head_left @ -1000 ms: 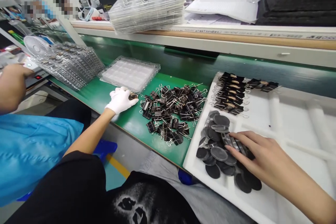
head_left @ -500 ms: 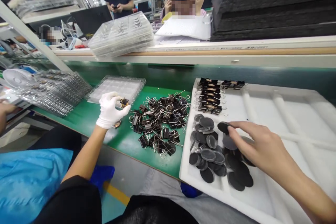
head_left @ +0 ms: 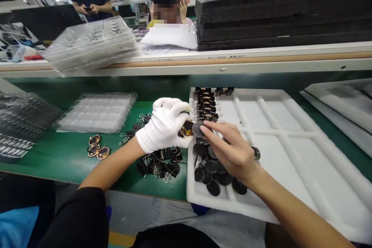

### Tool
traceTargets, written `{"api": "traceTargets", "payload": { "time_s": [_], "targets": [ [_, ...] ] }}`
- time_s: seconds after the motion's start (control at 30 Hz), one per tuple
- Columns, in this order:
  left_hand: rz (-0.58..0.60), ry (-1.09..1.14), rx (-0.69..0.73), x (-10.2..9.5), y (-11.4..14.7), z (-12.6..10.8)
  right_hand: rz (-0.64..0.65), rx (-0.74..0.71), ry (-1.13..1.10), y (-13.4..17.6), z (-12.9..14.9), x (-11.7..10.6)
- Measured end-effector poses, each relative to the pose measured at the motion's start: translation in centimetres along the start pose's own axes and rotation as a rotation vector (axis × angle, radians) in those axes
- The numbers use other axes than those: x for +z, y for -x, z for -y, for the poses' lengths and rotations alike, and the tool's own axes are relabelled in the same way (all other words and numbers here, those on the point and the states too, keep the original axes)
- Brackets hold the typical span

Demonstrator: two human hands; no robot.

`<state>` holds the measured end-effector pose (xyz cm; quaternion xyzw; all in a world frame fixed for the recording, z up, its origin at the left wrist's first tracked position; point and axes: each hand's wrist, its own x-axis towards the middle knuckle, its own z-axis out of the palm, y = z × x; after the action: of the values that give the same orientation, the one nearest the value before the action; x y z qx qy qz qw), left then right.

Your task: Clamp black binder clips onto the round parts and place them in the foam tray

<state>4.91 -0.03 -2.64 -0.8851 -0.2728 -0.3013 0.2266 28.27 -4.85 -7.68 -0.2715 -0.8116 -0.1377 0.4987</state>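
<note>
My left hand, in a white glove, pinches a round gold-and-black part over the left edge of the white foam tray. Bare, my right hand holds a round grey disc by its rim, right beside that part; whether the two touch I cannot tell. Below lies a heap of round black discs in the tray. Loose black binder clips are piled on the green table, partly hidden by my left hand. A row of binder clips clamped on parts fills the tray's far left corner.
Three gold-rimmed round parts lie on the table's left, near a clear plastic tray. Stacked clear trays stand far left. A shelf crosses behind, carrying black foam blocks. Two people are beyond it.
My left hand has moved right with the gold-and-black part to the foam tray. My right hand has brought its disc left to meet it. The camera view has turned right.
</note>
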Motion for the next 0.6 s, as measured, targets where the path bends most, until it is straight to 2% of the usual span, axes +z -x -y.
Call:
{"api": "traceTargets", "payload": {
  "time_s": [0.13,0.2,0.27,0.43,0.5,0.6],
  "targets": [
    [-0.001,0.022,0.049,0.8,0.4,-0.1,0.066,0.040,-0.061,0.9,0.1,0.3],
    [0.003,0.019,0.062,1.0,0.6,-0.2,0.111,0.125,-0.169,0.8,0.5,0.3],
    [0.023,0.024,0.065,1.2,0.6,-0.5,0.142,0.320,-0.322,0.5,1.1,0.3],
    [0.110,0.090,0.011,1.3,0.6,-1.8,0.187,1.083,-0.800,0.1,1.7,0.3],
    [0.199,0.159,-0.038,1.1,0.4,-1.9,0.166,1.244,-0.910,0.1,1.6,0.3],
    [0.394,0.316,-0.219,0.3,-0.1,-0.6,0.085,1.346,-1.007,-0.1,1.1,0.2]
  ]
}}
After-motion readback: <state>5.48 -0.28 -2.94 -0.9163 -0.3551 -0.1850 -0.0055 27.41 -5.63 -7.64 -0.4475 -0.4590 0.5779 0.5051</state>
